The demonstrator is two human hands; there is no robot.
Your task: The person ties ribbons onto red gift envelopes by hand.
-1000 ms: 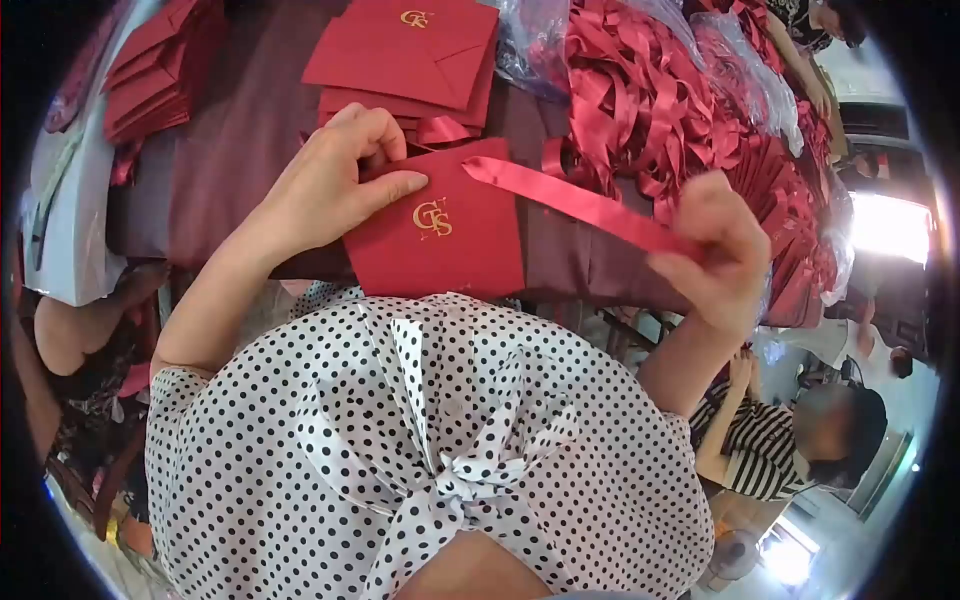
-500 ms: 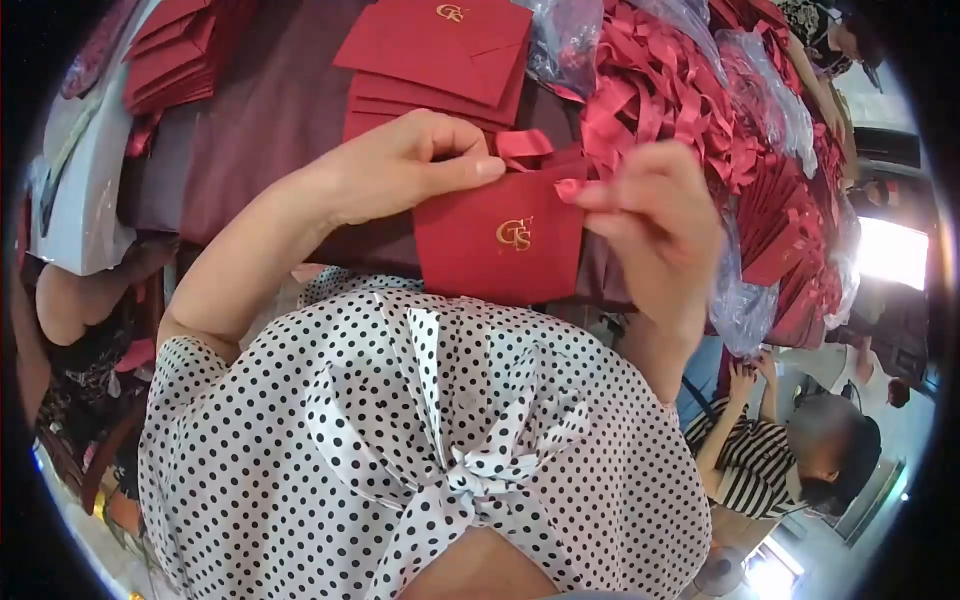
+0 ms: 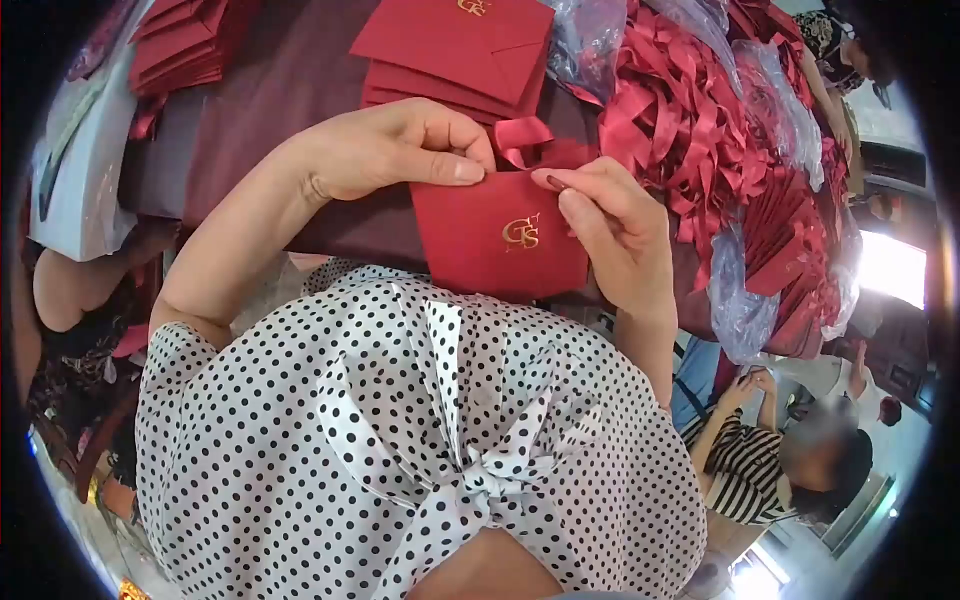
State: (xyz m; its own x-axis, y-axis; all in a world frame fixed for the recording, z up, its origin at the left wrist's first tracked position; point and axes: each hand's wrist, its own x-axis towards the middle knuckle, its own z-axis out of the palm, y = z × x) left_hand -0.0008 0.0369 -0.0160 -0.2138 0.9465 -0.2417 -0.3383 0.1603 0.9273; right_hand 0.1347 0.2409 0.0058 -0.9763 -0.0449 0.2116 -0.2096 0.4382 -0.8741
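Observation:
A small red paper gift bag (image 3: 470, 230) with a gold letter logo is held upright in front of my chest. My left hand (image 3: 420, 145) pinches its top edge at the left, thumb in front and fingers behind. At the top right edge, the thumb and fingers of my right hand (image 3: 625, 230) are pinched together; a sliver of red shows between the fingertips, seemingly the ribbon's end, mostly hidden. A loop of red ribbon (image 3: 522, 135) rises behind the bag's rim, between both hands.
Several red bags (image 3: 455, 45) lie stacked beyond my hands on the dark red tablecloth (image 3: 265, 120). More stand at the far left (image 3: 180, 50). Loose ribbons (image 3: 670, 110) and plastic wrapping (image 3: 745, 300) heap up at the right. A person in a striped top (image 3: 745, 465) sits at right.
My right hand has moved left and closer against the bag's top edge. The pink ribbon end that showed at its fingertips is now mostly hidden. The left hand keeps its pinch.

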